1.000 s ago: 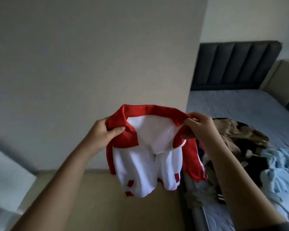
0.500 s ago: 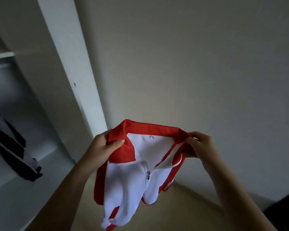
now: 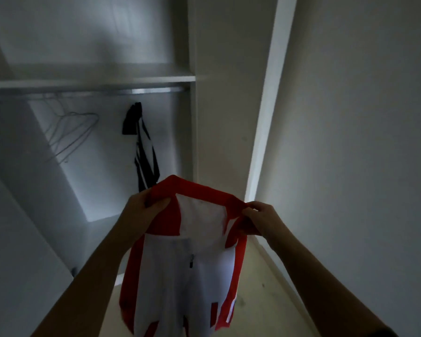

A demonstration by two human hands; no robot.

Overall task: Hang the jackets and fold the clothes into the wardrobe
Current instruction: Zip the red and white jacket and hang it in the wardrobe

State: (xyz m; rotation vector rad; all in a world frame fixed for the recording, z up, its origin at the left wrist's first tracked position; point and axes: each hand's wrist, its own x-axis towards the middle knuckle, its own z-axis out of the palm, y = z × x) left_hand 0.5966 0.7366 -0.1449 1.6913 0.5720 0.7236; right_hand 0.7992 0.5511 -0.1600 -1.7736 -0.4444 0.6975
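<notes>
A red and white zip jacket (image 3: 182, 271) hangs from both my hands in front of the open white wardrobe (image 3: 219, 98). My left hand (image 3: 141, 210) grips the left side of its red collar. On the right side my right hand (image 3: 260, 218) pinches the collar. The jacket's body droops down between my forearms, zip partly closed. Behind it a metal rail (image 3: 156, 90) runs under the wardrobe shelf. A black and white jacket (image 3: 144, 147) hangs from that rail. Several empty wire hangers (image 3: 71, 132) hang to its left.
The wardrobe's white side panel and door frame (image 3: 267, 117) stand just right of the jacket. A plain wall (image 3: 362, 142) fills the right side. Beige floor (image 3: 260, 293) shows below my right forearm. The wardrobe's lower shelf (image 3: 100, 229) lies behind my left forearm.
My view has swung left from the bed and wall to face the open wardrobe. Both hands keep their hold on the red collar, and the jacket now hangs straighter.
</notes>
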